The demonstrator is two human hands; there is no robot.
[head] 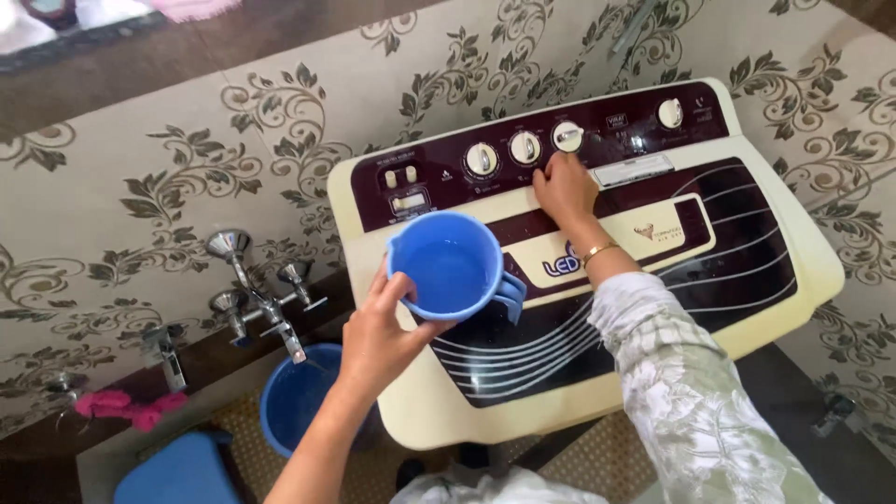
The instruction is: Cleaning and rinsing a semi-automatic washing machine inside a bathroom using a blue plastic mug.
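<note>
Fingers: the left hand [378, 341] is wrapped around the blue plastic mug [455, 265] from below; the right hand [563, 189] has its fingertips bunched on a round dial [567, 136].
Mug position: held over the washing machine [597, 373] lid, near its front-left corner.
Handling: light, stiff, probably slippery when wet; best gripped by the body or side handle.
Mug contents: looks empty, though glare hides any water.
Blue bucket [291, 397]: under the wall taps [266, 303]; contents unclear.

l hand [378, 336] curled in grip, r hand [563, 189] outstretched, fingers bent
</note>
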